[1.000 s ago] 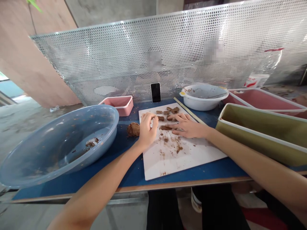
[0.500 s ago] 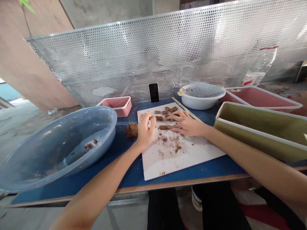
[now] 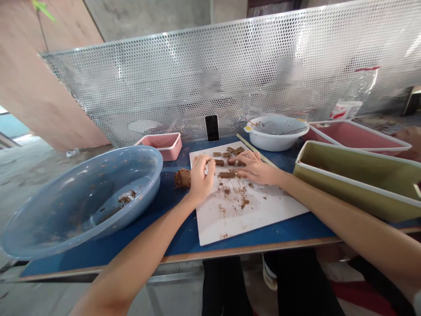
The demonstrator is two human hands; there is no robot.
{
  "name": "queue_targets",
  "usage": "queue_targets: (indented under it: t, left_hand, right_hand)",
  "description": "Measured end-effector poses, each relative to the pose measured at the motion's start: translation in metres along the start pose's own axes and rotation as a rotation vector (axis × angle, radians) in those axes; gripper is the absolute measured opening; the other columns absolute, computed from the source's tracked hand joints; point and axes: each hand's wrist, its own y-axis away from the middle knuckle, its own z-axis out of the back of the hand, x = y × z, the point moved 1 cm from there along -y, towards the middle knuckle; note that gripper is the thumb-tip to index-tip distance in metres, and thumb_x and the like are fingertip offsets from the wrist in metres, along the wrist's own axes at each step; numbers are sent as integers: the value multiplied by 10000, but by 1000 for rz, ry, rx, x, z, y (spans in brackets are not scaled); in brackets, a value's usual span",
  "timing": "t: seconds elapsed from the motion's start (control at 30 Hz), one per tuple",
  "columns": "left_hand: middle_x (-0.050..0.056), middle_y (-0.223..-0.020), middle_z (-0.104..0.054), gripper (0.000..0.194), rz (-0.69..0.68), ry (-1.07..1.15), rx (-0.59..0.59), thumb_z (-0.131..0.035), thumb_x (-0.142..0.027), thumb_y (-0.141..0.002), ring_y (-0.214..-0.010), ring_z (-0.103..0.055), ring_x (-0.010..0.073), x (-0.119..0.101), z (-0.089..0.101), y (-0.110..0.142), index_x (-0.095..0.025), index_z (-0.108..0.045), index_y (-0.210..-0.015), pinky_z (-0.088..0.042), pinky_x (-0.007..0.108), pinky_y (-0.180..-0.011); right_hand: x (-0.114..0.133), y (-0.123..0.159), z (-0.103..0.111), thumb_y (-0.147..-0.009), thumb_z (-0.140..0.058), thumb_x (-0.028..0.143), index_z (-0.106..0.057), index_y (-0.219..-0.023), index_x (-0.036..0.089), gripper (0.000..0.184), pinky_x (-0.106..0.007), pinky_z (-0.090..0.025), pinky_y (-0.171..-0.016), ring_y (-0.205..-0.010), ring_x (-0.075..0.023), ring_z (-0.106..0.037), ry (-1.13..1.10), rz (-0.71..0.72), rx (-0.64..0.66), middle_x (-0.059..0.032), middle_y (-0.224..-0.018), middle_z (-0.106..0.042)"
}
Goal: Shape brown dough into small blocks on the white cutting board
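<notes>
A white board (image 3: 250, 219) lies on the blue table, smeared with brown crumbs. Several short brown clay pieces (image 3: 226, 154) rest on its far half, and a longer clay roll (image 3: 226, 175) lies between my hands. My left hand (image 3: 201, 175) is at the board's left edge, fingers curled and thumb close to them beside a clay piece (image 3: 219, 162); what is in its grasp, if anything, is hidden. With fingers spread, my right hand (image 3: 258, 169) reaches over the pieces, its fingertips by the small ones. A brown clay lump (image 3: 182, 178) sits left of my left hand.
At the left stands a large blue basin (image 3: 131, 219). Behind are a small pink box (image 3: 173, 152), a phone (image 3: 212, 128) and a perforated metal screen (image 3: 148, 79). A thin stick (image 3: 255, 149), white basin (image 3: 276, 141), green planter (image 3: 355, 188) and pink planter (image 3: 368, 136) are to the right.
My right hand's fingers have drawn back slightly from the longer clay roll, which shows more fully now. My left hand stays nearly in place, and the view has shifted a little.
</notes>
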Motion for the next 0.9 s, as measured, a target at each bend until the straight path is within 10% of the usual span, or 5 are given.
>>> queue_targets:
  t: [0.33, 0.63, 0.9]
  left_hand:
    - [43, -916, -713, 281, 17, -11, 49, -516, -326, -1177, -907, -618, 237, 5, -2, 0, -255, -572, -911, -529, 427, -921]
    - [123, -1247, -752, 114, -222, -157, 717, -774, -227, -991, -1274, -622, 347, 9, 4, -6, -240, -831, -1090, -574, 571, -1139]
    - [147, -1224, -726, 331, -166, -377, 658, -563, -38, -978, -1253, -580, 358, 23, 3, -3, -204, -845, -1023, -558, 583, -1140]
  right_hand:
    - [-6, 1, -1, -1195, -458, 543, -900, -1309, 386, 483, -758, -358, -1278, -1547, -426, -474, -3, 18, -43, -77, -1697, -616]
    - [-9, 4, -2, -1167, -497, 562, -827, -1459, 399, 469, -796, -389, -1228, -1586, -470, -433, 53, -35, 10, -108, -1727, -552]
    - [-10, 6, 0, -1165, -483, 522, -898, -1113, 304, 472, -733, -433, -1158, -1549, -469, -460, 152, -6, -12, -118, -1656, -609]
